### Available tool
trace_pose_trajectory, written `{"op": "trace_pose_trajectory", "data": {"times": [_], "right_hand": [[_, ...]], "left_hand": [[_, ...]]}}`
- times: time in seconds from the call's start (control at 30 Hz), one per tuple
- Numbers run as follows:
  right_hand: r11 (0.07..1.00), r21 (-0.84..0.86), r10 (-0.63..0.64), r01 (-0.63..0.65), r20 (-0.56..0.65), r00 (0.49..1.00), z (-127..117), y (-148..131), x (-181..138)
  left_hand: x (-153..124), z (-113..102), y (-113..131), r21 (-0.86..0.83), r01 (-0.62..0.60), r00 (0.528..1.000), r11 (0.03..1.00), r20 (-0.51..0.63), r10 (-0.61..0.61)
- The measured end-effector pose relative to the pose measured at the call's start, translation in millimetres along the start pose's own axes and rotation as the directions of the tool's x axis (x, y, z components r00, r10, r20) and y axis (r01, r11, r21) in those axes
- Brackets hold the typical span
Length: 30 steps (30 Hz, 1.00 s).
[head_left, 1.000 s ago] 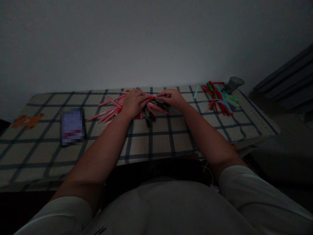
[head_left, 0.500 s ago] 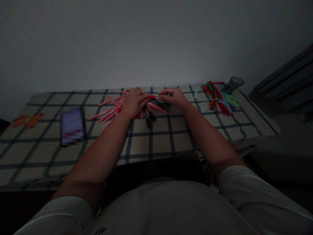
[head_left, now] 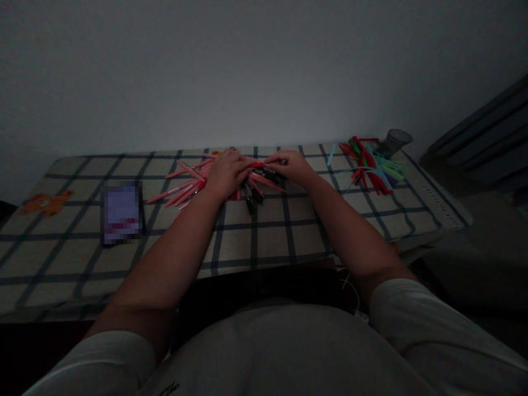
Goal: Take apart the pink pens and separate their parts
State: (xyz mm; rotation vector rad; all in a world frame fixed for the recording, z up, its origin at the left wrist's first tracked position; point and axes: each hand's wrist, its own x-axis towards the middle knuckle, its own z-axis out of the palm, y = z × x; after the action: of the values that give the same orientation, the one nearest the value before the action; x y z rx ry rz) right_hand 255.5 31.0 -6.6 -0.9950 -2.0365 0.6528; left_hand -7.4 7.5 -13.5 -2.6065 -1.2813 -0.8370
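My left hand (head_left: 226, 174) lies over a pile of pens, its fingers closed on a red pen (head_left: 256, 164) that points to the right. At that pen's right end, my right hand (head_left: 292, 166) pinches with thumb and finger; the exact contact is too dark to make out. Pink pens (head_left: 181, 192) fan out to the left from under my left hand. Black pens (head_left: 249, 205) lie below and between the two hands, mixed with a few more pink ones. My left palm hides the middle of the pile.
A tablet-like device (head_left: 122, 213) with a blurred screen lies on the checked tablecloth (head_left: 231, 242) at left. Colourful strips (head_left: 373, 170) are heaped at right beside a clear cup (head_left: 395, 142). A wall (head_left: 256, 71) rises behind the table.
My right hand has shifted slightly left and down, bringing its fingertips to the end of the red pen. My left hand has hardly moved.
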Motion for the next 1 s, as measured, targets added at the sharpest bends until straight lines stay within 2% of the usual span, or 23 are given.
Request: {"op": "trace_pose_trajectory", "data": {"times": [0.4, 0.63, 1.0], "right_hand": [[0.999, -0.033, -0.034, 0.035, 0.032, 0.999, -1.3, -7.4, -1.5], [1.0, 0.0, -0.027, 0.027, 0.035, 0.999, 0.6, -2.6, -1.0], [1.0, -0.004, 0.024, -0.024, 0.049, 0.998, 0.2, -6.3, -1.6]], "left_hand": [[-0.3, -1.7, 1.5, -0.028, -0.022, 0.999, 0.999, 0.031, 0.023], [-0.2, 0.3, -0.2, -0.041, -0.03, 0.998, 0.999, 0.062, 0.033], [-0.1, -0.2, -0.8, -0.041, -0.008, 1.0, 0.999, 0.024, 0.009]]}}
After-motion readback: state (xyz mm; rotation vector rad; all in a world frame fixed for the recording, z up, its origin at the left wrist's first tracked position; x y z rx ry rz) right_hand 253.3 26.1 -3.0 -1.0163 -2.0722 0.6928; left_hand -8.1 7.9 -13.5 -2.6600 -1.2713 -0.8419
